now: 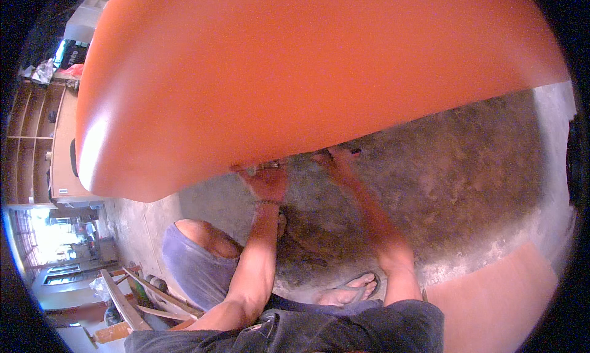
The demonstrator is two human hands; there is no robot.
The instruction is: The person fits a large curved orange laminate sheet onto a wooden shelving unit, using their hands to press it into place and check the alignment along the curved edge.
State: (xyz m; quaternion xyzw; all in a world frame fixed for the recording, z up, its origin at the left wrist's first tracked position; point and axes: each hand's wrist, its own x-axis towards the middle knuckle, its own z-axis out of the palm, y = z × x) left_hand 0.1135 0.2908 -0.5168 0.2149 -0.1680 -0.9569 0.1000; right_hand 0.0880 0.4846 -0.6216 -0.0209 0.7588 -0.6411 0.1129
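Two hands, one big orange thing: smooth orange panel [319,70] fills most of the upper half of the frame, lower edge slanting up toward the right.
Left hand: the left hand [268,182] is just below center at that edge, fingers curled up around a small metal-looking piece [268,166]; too blurry to tell if it's actually gripped. Dark bracelet [268,202] on the wrist.
Right hand: the right hand [335,162] sits near the middle of the frame, also right by the edge, fingers bunched. Small dark-and-red bit [356,152] just beside it, can't tell if it's pinched.
Floor: stained concrete floor [467,168], sandal [373,283] on a foot at lower center, flat brown sheet [498,301] lower right.
Left side stuff: open wooden shelves [27,138] far left, wooden frame [123,301] lower left.
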